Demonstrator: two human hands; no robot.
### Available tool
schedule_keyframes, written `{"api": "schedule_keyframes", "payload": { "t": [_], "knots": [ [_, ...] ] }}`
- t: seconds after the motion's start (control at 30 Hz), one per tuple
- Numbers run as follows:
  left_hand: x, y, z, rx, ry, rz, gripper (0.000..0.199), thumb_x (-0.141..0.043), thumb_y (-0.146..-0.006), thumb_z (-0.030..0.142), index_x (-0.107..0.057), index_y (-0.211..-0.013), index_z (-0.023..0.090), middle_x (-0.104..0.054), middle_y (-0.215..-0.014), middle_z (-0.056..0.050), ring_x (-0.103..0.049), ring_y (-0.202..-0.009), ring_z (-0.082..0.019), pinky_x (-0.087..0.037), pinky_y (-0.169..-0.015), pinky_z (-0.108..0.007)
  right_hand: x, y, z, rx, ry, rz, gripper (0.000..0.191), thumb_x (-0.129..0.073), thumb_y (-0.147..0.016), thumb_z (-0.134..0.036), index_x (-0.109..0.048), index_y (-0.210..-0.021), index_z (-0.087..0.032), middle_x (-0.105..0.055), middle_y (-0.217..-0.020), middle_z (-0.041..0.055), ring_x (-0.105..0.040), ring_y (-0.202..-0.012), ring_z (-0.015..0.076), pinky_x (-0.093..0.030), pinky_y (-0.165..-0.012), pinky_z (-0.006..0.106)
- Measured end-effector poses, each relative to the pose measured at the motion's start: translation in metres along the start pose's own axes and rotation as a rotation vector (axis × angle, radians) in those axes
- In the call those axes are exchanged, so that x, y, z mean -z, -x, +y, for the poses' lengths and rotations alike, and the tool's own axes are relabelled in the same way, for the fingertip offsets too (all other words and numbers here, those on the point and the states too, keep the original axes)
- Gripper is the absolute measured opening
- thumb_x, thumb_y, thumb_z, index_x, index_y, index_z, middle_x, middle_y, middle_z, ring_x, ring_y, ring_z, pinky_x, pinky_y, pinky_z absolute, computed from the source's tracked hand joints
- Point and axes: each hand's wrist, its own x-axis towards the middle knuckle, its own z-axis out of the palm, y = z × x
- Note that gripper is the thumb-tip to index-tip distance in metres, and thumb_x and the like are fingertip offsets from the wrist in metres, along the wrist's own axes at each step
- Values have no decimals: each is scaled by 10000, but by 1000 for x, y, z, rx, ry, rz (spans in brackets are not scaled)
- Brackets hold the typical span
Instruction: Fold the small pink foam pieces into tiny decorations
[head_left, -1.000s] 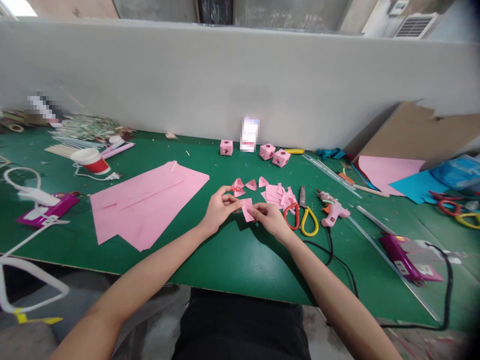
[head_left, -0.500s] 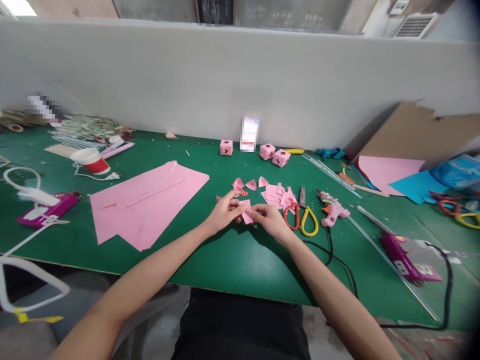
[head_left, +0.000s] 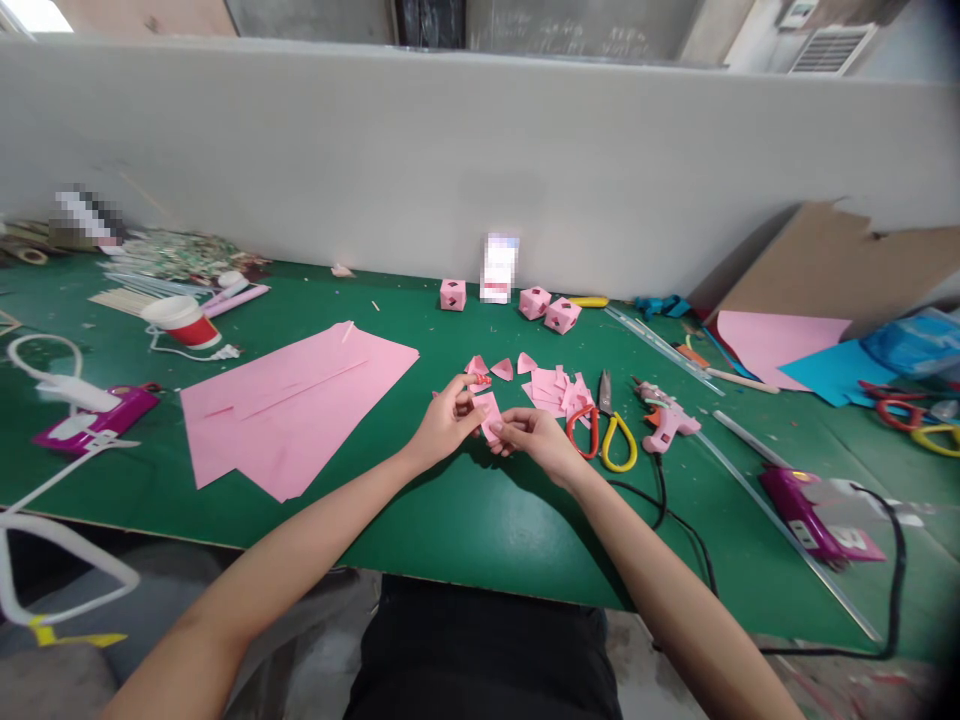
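- My left hand and right hand pinch a small pink paper piece.
- Likely light, easily creased; best gripped by its left and right edges.

1 pink paper piece between left hand and right hand, 3 pink cubes beyond, scissors nearby

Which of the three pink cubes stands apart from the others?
The leftmost cube stands alone left of the pixelated white object; the middle cube and rightmost cube sit close together to its right.
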Motion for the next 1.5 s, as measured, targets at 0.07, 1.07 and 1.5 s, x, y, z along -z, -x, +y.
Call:
{"api": "schedule_keyframes", "payload": {
  "t": [0.07,1.07,1.5],
  "knots": [
    [1,0,0,32,7,-47,395,-638,-850,324,-477,-1182,182,-612,-718,23,-572,-534,-101,-489,-544,-225,1,0,-1,0,3,-10,385,-832,-669,-489,-704,-801,-151,-736,-702,49,-676,-616,139,-535,-614,255],
    [7,-1,4,35,-75,8,485,-723,-792,308,-478,-1184,163,-558,-645,68,-560,-589,-105,-412,-618,-236,-3,0,6,274,415,76,283,-651,-850,-468,-689,-845,-188,-727,-768,37,-657,-657,158,-512,-622,273],
    [6,-3,-1,21,-29,-5,471,-702,-811,330,-461,-1183,171,-660,-848,-13,-631,-769,-139,-465,-707,-251,-4,0,2,382,379,299,222,-635,-841,-424,-658,-843,-203,-692,-802,39,-644,-730,185,-495,-622,287]
  ]
}}
